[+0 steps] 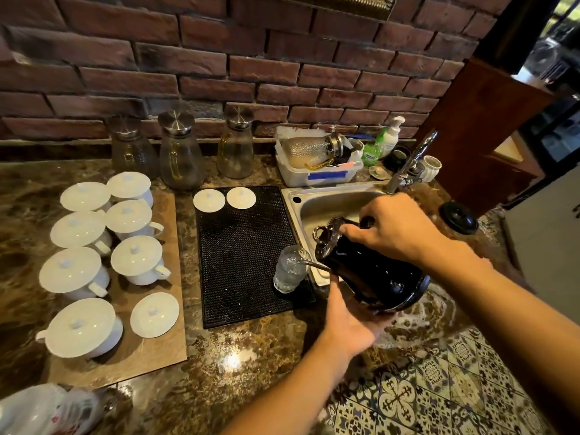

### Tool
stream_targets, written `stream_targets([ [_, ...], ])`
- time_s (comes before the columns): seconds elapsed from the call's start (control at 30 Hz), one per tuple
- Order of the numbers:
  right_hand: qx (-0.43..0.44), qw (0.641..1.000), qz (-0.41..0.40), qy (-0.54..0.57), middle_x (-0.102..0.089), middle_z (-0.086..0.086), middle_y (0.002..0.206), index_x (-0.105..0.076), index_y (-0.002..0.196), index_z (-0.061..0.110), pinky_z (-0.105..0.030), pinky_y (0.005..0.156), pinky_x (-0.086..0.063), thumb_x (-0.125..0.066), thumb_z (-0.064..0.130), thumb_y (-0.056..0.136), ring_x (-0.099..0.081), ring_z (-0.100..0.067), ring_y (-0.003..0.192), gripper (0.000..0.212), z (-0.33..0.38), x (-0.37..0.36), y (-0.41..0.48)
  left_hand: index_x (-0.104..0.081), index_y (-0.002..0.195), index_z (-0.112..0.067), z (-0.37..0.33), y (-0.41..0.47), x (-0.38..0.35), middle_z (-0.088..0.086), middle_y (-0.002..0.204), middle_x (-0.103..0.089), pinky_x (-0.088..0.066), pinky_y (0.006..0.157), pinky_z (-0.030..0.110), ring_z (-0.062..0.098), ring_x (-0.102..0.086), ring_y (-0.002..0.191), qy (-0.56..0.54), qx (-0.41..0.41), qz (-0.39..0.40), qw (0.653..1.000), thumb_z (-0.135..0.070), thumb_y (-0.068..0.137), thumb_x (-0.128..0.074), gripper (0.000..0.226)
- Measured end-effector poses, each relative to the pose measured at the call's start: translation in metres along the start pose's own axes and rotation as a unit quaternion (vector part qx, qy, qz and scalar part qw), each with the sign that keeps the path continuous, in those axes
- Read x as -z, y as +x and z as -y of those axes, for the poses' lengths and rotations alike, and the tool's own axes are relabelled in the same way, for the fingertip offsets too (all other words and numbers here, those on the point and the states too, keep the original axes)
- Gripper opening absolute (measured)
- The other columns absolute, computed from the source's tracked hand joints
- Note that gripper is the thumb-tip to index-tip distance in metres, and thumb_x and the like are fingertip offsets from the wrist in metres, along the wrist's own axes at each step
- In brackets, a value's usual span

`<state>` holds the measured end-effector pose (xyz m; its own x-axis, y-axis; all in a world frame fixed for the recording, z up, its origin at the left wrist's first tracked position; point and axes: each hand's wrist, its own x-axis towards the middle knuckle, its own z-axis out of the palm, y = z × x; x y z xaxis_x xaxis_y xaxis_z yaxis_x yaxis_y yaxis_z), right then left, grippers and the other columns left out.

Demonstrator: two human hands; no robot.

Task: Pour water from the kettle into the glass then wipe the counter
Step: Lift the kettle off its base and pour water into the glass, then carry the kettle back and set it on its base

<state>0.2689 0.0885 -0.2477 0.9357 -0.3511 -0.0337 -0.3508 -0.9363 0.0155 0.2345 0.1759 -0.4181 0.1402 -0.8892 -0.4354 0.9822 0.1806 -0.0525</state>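
Tilted kettle (373, 271), spout (314, 265) seemingly in glass (287, 274)

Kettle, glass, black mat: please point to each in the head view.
kettle (370, 268), head view, on its black body.
glass (290, 273), head view, on its side wall.
black mat (244, 246), head view, on its bare middle.

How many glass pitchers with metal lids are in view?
4. Three stand along the brick wall: left pitcher, middle pitcher, right pitcher. The fourth pitcher lies on its side in the white tub. The tub may hide more.

Head-worn view, forward and down (close) over the counter (238, 350).
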Motion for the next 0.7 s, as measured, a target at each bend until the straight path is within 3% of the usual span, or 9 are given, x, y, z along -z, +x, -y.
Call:
stream_targets([
  [0.1,-0.006,0.999,-0.005,0.033,-0.067,-0.007,0.068,-0.071,0.074,0.019,-0.035,0.059,-0.051,-0.063,0.062,0.087,-0.065,-0.027,0.068,0.046,-0.016,-0.007,-0.009,-0.064,0.133,-0.011,0.005,0.007,0.002,0.023,0.127,-0.069,-0.041,0.113,0.051,0.041,-0.055,0.128,0.023,-0.016,-0.016,0.999,-0.072,0.079,-0.057,0.082],
  [0.27,0.032,0.998,-0.018,0.052,-0.052,0.002,0.059,-0.059,0.063,0.028,-0.031,0.061,-0.039,-0.065,0.057,0.088,-0.058,-0.028,0.069,0.039,-0.029,-0.006,-0.015,-0.063,0.134,-0.008,0.019,0.016,-0.008,0.025,0.129,-0.067,-0.035,0.117,0.052,0.043,-0.054,0.128,0.019,-0.056,-0.032,0.998,-0.074,0.082,-0.052,0.085],
  [0.33,0.062,0.996,-0.031,0.064,-0.048,0.003,0.061,-0.069,0.073,0.026,-0.032,0.063,-0.037,-0.065,0.052,0.090,-0.050,-0.026,0.070,0.031,-0.028,-0.005,-0.013,-0.064,0.132,-0.005,0.022,0.021,-0.012,0.027,0.128,-0.066,-0.037,0.115,0.055,0.045,-0.056,0.126,0.001,-0.075,-0.043,0.996,-0.073,0.082,-0.054,0.085],
  [0.47,0.081,0.994,-0.061,0.034,-0.064,-0.006,0.078,-0.075,0.099,0.017,-0.034,0.063,-0.047,-0.056,0.061,0.090,-0.060,-0.028,0.077,0.048,-0.033,-0.010,-0.009,-0.065,0.128,-0.003,0.018,0.033,-0.013,0.027,0.122,-0.069,-0.038,0.113,0.056,0.042,-0.059,0.122,-0.004,-0.117,-0.086,0.989,-0.071,0.086,-0.055,0.080],
  [0.57,0.053,0.991,-0.068,0.103,-0.054,-0.001,0.068,-0.070,0.082,0.016,-0.034,0.063,-0.044,-0.055,0.064,0.091,-0.063,-0.028,0.078,0.051,-0.060,-0.017,-0.021,-0.061,0.132,-0.006,0.009,0.042,-0.009,0.022,0.121,-0.071,-0.038,0.113,0.057,0.040,-0.060,0.119,0.045,-0.164,-0.123,0.978,-0.071,0.091,-0.046,0.078],
  [0.63,0.024,0.985,-0.054,0.163,-0.058,-0.002,0.064,-0.062,0.069,0.019,-0.035,0.063,-0.047,-0.056,0.062,0.093,-0.065,-0.028,0.076,0.050,-0.081,-0.026,-0.035,-0.056,0.137,-0.009,0.003,0.045,-0.005,0.019,0.129,-0.066,-0.041,0.110,0.057,0.039,-0.058,0.123,0.079,-0.188,-0.147,0.968,-0.069,0.092,-0.047,0.076],
  [0.7,-0.001,0.975,-0.041,0.220,-0.066,-0.009,0.067,-0.065,0.071,0.011,-0.034,0.059,-0.043,-0.054,0.063,0.094,-0.066,-0.027,0.072,0.058,-0.105,-0.042,-0.049,-0.058,0.140,-0.014,0.005,0.046,-0.007,0.015,0.132,-0.067,-0.043,0.110,0.053,0.037,-0.059,0.126,0.121,-0.201,-0.157,0.959,-0.067,0.091,-0.052,0.073],
])
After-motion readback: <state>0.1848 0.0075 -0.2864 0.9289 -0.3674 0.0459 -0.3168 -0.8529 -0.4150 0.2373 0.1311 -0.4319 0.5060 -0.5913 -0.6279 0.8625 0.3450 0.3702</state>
